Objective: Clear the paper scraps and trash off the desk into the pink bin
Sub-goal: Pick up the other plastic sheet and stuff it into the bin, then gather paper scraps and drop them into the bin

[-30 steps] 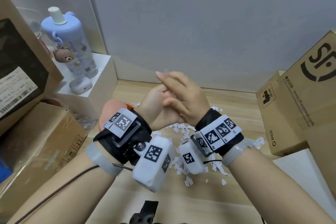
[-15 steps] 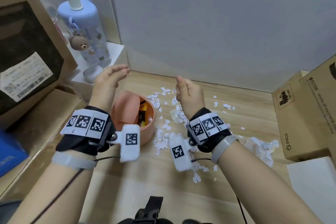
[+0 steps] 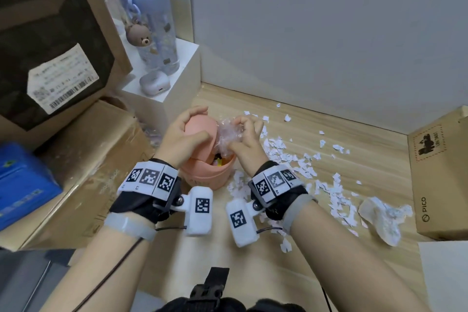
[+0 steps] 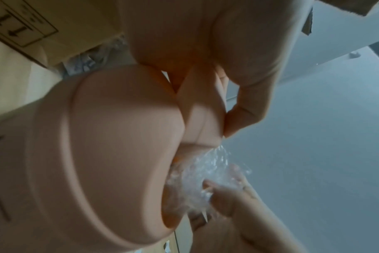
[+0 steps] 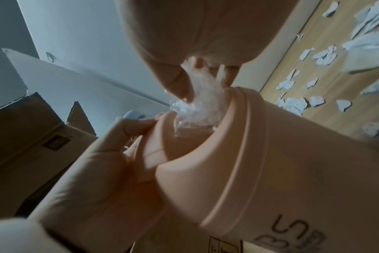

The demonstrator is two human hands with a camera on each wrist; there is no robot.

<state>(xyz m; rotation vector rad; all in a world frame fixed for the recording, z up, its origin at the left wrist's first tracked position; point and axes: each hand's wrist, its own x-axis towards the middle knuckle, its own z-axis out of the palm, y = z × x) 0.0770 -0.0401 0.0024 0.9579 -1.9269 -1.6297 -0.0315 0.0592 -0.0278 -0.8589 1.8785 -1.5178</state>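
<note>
The pink bin (image 3: 207, 175) stands on the wooden desk (image 3: 367, 159) in front of me. My left hand (image 3: 187, 132) curls over its swing lid (image 3: 200, 129) and holds it tilted open. My right hand (image 3: 243, 134) pinches a crumpled clear plastic wrapper (image 3: 228, 132) at the bin's opening. The wrapper (image 5: 197, 102) hangs partly inside the bin's mouth in the right wrist view, and the lid (image 4: 123, 133) fills the left wrist view beside the wrapper (image 4: 206, 171). White paper scraps (image 3: 298, 162) lie scattered to the right of the bin.
A crumpled white paper wad (image 3: 382, 218) lies at the right near a PICO cardboard box (image 3: 440, 177). Cardboard boxes (image 3: 76, 159) stack on the left. A blue bottle (image 3: 149, 20) and an earbud case (image 3: 154, 82) sit on a white block (image 3: 177, 94) behind the bin.
Both hands came down from a raised, joined pose and parted. The left hand moved onto the bin's lid, and the right hand now holds the plastic wrapper at the opening.
</note>
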